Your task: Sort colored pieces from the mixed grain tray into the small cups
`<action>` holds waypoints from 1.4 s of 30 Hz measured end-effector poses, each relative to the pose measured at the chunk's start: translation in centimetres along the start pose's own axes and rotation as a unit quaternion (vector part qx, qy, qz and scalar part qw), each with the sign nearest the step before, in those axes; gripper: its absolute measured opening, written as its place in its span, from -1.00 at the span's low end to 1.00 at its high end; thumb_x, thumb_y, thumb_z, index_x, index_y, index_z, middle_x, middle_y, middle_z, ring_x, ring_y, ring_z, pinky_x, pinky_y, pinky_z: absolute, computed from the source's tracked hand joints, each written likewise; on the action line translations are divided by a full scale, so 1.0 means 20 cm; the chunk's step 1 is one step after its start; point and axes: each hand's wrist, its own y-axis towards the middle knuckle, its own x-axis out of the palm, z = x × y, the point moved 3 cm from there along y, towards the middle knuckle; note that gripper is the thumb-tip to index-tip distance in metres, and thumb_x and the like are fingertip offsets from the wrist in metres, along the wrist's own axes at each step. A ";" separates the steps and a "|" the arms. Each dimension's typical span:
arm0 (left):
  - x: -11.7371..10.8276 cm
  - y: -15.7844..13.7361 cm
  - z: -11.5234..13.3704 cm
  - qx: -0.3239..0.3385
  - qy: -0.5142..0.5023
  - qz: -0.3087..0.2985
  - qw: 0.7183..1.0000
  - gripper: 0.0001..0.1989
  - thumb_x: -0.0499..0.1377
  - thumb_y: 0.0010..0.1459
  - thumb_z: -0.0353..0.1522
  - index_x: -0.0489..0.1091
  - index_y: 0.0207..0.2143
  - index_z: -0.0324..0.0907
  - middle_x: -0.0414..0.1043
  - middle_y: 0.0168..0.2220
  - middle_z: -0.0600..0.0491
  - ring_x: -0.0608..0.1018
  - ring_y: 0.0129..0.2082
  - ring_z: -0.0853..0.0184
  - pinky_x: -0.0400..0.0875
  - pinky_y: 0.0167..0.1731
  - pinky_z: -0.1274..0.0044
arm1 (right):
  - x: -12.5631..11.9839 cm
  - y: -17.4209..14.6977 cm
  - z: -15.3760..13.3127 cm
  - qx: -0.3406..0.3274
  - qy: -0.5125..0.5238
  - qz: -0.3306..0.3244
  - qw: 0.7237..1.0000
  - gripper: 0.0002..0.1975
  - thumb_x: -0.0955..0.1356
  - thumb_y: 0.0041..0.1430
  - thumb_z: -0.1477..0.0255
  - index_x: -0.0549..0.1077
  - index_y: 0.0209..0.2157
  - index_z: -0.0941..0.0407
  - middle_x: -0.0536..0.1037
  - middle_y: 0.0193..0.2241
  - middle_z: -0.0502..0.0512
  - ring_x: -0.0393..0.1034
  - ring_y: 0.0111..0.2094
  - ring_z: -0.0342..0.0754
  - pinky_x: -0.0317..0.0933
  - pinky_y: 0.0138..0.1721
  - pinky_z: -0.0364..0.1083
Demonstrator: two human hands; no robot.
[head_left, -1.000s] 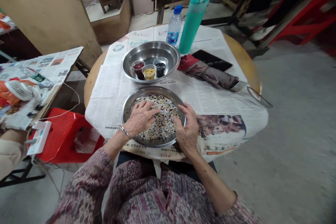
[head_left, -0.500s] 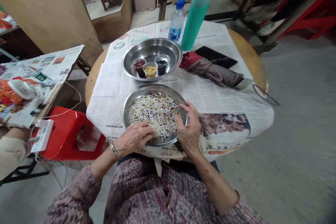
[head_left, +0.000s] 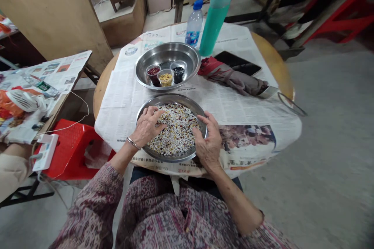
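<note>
A steel basin (head_left: pixel 187 99) in front of me holds a mix of white grains and red, yellow and black beans (head_left: pixel 177 130). My left hand (head_left: pixel 149 126) lies over the left side of this mix, fingers spread and bent, with nothing seen in its grasp. At the right rim is my right hand (head_left: pixel 209 138), its thumb and fingers apart around the basin's edge. Behind stands a second steel basin (head_left: pixel 189 52). Inside it are a cup of red beans (head_left: pixel 153 73), a cup of yellow beans (head_left: pixel 165 78) and a cup of black beans (head_left: pixel 178 73).
Newspaper (head_left: pixel 113 105) covers the round table. Toward the back stand a water bottle (head_left: pixel 194 25) and a tall teal bottle (head_left: pixel 217 17). A folded umbrella (head_left: pixel 236 78) lies beside a dark tablet (head_left: pixel 238 62). A red stool (head_left: pixel 70 146) with a power strip (head_left: pixel 46 151) is at left.
My left hand has moved from the near edge of the basin up to its left side, and its fingers have spread. My right hand stays at the right rim.
</note>
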 end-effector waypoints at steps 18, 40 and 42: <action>0.01 -0.19 0.34 0.125 -0.182 -0.185 0.958 -0.74 0.05 0.29 -0.48 0.45 -0.04 -0.16 0.50 -0.06 -0.01 0.51 -0.06 0.36 0.40 0.03 0.46 | 0.00 0.00 -0.01 0.008 0.001 0.001 1.000 -0.68 0.31 0.15 0.39 0.47 -0.05 0.11 0.39 0.18 0.24 0.23 0.23 0.07 0.02 0.30 0.21; -0.10 -0.10 -0.03 -0.043 0.040 -0.009 0.998 -0.75 0.06 0.25 -0.48 0.38 -0.04 -0.15 0.34 -0.04 -0.07 0.40 -0.04 0.21 0.43 0.01 0.29 | 0.00 0.00 -0.01 0.016 0.020 0.000 1.000 -0.70 0.33 0.15 0.41 0.47 -0.06 0.08 0.38 0.19 0.20 0.22 0.24 0.08 -0.01 0.31 0.26; -0.11 -0.18 0.01 -0.024 0.015 -0.058 0.998 -0.65 0.22 0.20 -0.30 0.33 0.03 -0.15 0.29 0.01 -0.09 0.40 -0.02 0.16 0.44 0.01 0.26 | 0.00 0.00 0.00 0.016 0.016 0.000 1.000 -0.69 0.33 0.14 0.41 0.48 -0.06 0.08 0.38 0.19 0.20 0.21 0.24 0.09 -0.01 0.31 0.26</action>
